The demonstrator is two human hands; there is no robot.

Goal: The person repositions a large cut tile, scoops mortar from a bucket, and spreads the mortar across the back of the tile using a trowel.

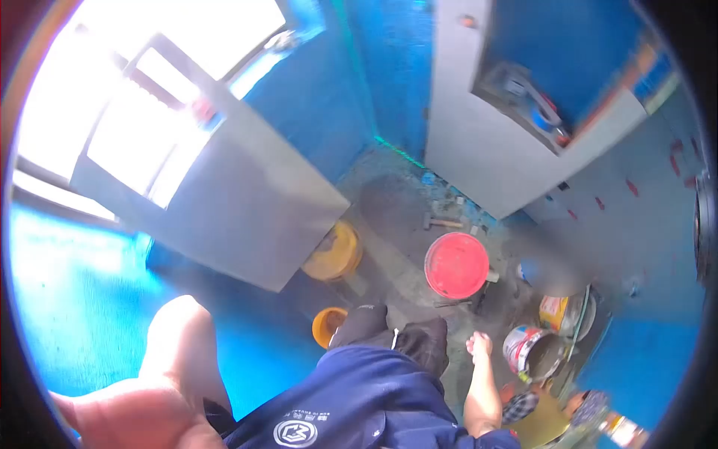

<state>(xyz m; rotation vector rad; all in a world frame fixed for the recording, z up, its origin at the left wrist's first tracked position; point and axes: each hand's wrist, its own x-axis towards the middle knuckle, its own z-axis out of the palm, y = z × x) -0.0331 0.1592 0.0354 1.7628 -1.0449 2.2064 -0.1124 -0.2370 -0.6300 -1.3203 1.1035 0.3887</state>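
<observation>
My left hand (138, 415) is large at the lower left, palm side showing, with its fingers partly cut off by the frame edge; nothing shows in it. To the right of my dark trousers, my right hand (479, 345) hangs low with its fingers curled; whether it holds anything is too small to tell. A red round lid or bucket (457, 265) stands on the floor ahead of that hand. Beside it on the right is an open paint bucket (532, 352).
A yellow bucket (334, 252) and a smaller orange one (329, 327) stand near my legs. A hammer (444, 222) lies on the floor. Grey panels (247, 194) flank the blue corner. More containers (568, 313) stand at the right.
</observation>
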